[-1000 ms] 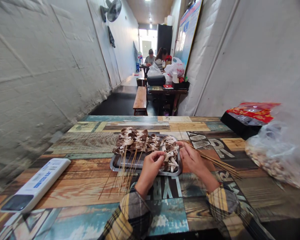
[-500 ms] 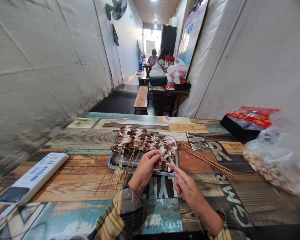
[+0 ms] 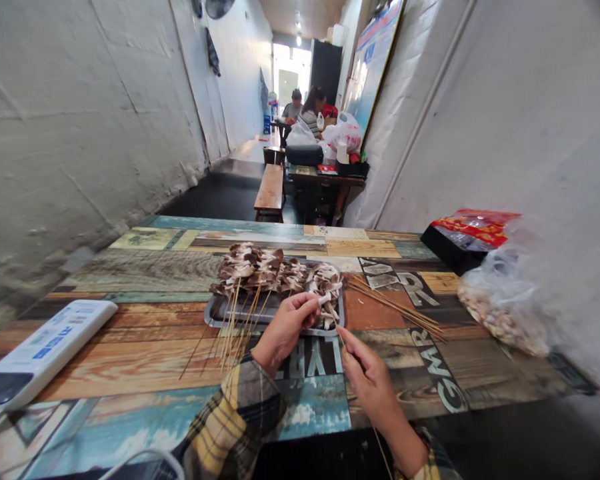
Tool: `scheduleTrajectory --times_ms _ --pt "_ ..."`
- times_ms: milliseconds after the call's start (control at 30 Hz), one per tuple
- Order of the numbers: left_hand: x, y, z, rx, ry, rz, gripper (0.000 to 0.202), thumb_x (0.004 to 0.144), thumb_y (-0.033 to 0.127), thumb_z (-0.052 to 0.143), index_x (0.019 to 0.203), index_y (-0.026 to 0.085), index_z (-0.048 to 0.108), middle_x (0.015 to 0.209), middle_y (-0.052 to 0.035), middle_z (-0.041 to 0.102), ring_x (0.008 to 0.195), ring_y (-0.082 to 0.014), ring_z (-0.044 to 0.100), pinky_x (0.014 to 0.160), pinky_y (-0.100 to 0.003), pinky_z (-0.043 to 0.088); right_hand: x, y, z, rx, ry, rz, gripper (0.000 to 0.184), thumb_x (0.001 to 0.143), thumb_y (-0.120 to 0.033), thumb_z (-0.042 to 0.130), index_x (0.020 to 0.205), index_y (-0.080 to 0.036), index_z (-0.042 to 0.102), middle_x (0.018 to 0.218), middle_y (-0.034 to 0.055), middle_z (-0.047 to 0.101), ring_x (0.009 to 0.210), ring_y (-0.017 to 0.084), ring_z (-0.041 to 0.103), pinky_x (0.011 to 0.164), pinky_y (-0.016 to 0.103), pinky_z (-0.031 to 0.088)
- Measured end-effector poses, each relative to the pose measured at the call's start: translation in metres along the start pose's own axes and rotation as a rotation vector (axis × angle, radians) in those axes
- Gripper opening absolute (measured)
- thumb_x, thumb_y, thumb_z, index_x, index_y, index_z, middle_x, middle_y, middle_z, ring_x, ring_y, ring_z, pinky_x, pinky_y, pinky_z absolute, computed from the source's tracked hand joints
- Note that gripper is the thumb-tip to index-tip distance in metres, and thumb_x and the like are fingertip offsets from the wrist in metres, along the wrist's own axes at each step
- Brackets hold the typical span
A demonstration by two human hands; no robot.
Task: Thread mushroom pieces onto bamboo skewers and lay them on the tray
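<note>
- Head view: I see a pale mushroom piece (image 3: 325, 299) over the 3 o'clock side of the metal tray (image 3: 209, 321).
- The left hand (image 3: 286, 328), near the tray's 6 o'clock, is clamped on it in a pinch.
- The right hand (image 3: 367, 373), at 4, grips a thin skewer (image 3: 381, 451); I can't tell whether its tip enters the piece.
- Skewered mushrooms (image 3: 260, 268) crowd the tray's 11.
- Outward, loose sticks (image 3: 400, 307) and a plastic bag (image 3: 505, 313) lie at 3.
</note>
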State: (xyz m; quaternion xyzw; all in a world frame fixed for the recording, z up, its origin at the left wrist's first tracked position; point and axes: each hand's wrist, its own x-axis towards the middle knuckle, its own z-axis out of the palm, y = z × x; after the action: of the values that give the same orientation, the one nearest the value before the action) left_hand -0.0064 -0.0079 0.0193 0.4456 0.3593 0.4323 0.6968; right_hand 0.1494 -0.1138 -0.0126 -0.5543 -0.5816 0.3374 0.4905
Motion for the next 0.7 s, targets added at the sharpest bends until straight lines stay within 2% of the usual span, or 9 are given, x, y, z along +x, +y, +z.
scheduleTrajectory --times_ms 200,267,333,467,567,700 --pt "0.001 -0.002 0.004 0.025 -0.026 -0.016 0.029 0.070 0.041 0.072 0.071 0.013 0.062 0.062 0.0016 0.055 0.048 -0.0044 0.040 0.045 -0.018 0.026 -0.016 0.002 0.011 0.015 0.097 0.045 0.037 0.089 -0.035 0.049 0.118 -0.022 0.067 0.107 0.0102 0.070 0.102 0.026 0.062 0.089 0.043 0.050" --pt "0.000 -0.003 0.006 0.027 -0.042 -0.025 0.030 0.069 0.040 0.072 0.069 0.013 0.061 0.061 0.0019 0.054 0.047 -0.0041 0.039 0.044 -0.017 0.025 -0.017 0.003 0.012 0.014 0.113 0.071 0.037 0.089 -0.038 0.049 0.118 -0.023 0.067 0.095 0.0095 0.072 0.095 0.026 0.064 0.082 0.042 0.053" --pt "-0.001 -0.004 0.008 0.029 -0.057 -0.030 0.029 0.069 0.040 0.072 0.067 0.013 0.060 0.060 0.0021 0.053 0.047 -0.0040 0.039 0.044 -0.017 0.024 -0.018 0.006 0.013 0.021 0.108 0.095 0.039 0.090 -0.040 0.048 0.121 -0.024 0.066 0.077 0.0067 0.070 0.077 0.024 0.064 0.068 0.037 0.054" --pt "-0.003 -0.003 0.010 0.029 -0.073 -0.040 0.027 0.068 0.037 0.072 0.065 0.013 0.059 0.058 0.0025 0.053 0.047 -0.0038 0.038 0.044 -0.018 0.023 -0.018 0.007 0.015 0.049 0.085 0.107 0.041 0.091 -0.039 0.046 0.123 -0.022 0.064 0.055 -0.0004 0.055 0.046 0.015 0.050 0.048 0.028 0.045" --pt "-0.005 -0.003 0.012 0.041 -0.083 -0.039 0.026 0.068 0.036 0.072 0.064 0.013 0.059 0.058 0.0024 0.052 0.047 -0.0038 0.038 0.044 -0.018 0.022 -0.018 0.005 0.016 0.070 0.086 0.116 0.042 0.090 -0.038 0.046 0.123 -0.019 0.063 0.049 -0.0032 0.046 0.042 0.012 0.043 0.045 0.026 0.041" --pt "-0.006 -0.001 0.014 0.072 -0.082 -0.023 0.025 0.069 0.035 0.071 0.065 0.013 0.059 0.060 0.0020 0.054 0.047 -0.0041 0.039 0.044 -0.018 0.023 -0.017 0.002 0.015 0.060 0.088 0.126 0.042 0.090 -0.037 0.046 0.123 -0.019 0.063 0.049 -0.0036 0.045 0.042 0.012 0.043 0.045 0.025 0.040"
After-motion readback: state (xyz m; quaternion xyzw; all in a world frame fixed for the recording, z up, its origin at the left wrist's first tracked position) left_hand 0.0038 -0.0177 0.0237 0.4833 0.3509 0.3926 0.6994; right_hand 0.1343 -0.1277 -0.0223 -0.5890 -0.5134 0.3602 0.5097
